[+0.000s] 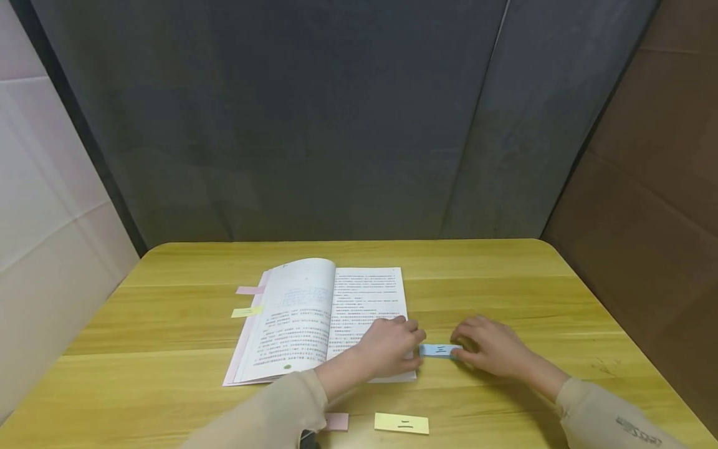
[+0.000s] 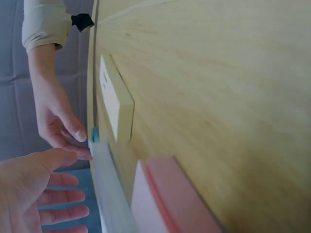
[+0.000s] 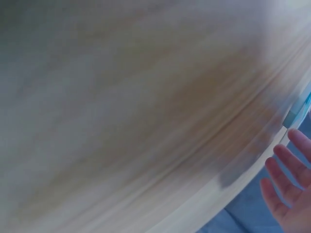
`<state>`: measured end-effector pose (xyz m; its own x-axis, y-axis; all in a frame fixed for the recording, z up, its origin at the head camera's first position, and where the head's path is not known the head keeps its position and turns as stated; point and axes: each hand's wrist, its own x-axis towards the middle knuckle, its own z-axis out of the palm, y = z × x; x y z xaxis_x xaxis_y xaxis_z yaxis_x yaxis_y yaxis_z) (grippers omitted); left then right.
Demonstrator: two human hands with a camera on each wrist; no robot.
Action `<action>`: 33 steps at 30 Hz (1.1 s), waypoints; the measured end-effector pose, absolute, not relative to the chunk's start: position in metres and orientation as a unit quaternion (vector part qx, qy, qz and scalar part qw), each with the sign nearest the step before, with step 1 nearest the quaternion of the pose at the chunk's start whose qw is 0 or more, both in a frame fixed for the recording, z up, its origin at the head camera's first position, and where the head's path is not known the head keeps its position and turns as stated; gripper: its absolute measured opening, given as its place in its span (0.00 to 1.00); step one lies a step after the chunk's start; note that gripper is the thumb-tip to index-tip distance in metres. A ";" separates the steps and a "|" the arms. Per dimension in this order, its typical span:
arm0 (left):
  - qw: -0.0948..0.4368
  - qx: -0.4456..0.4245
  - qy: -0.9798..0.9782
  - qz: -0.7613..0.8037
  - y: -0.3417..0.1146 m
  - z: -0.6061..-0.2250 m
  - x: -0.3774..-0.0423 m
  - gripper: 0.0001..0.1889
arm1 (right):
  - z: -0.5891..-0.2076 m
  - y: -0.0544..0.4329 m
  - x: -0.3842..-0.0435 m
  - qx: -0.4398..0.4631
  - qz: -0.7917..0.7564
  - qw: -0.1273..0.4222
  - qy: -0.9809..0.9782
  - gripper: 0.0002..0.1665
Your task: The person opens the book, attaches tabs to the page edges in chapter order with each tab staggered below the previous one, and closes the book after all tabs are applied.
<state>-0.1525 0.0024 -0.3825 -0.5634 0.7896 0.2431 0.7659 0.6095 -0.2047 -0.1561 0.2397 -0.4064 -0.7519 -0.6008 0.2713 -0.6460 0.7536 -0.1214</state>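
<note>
A blue sticky-note pad (image 1: 436, 350) with dark strokes written on it lies on the table just right of an open book (image 1: 367, 290). My right hand (image 1: 493, 346) is at the pad's right end, thumb and fingers apart with the fingertips right at it. In the right wrist view, that hand's fingers (image 3: 286, 170) are spread and nearly straight beside the blue pad. My left hand (image 1: 387, 343) is over the lower right edge of the book, its fingertips close to the pad's left end. Relaxed, separated fingers (image 2: 63, 196) show in the left wrist view.
A yellow pad (image 1: 401, 424) with two strokes lies near the front edge, beside a pink pad (image 1: 337, 422) partly covered by my left sleeve. Pink (image 1: 250, 290) and yellow (image 1: 247, 312) tabs stick out from the book's left side. A dark partition (image 1: 280, 125) stands behind the table.
</note>
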 end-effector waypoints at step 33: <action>0.197 -0.421 -0.880 0.097 0.024 -0.406 -0.165 0.09 | -0.404 0.238 -0.150 0.339 0.101 0.108 -0.929 0.11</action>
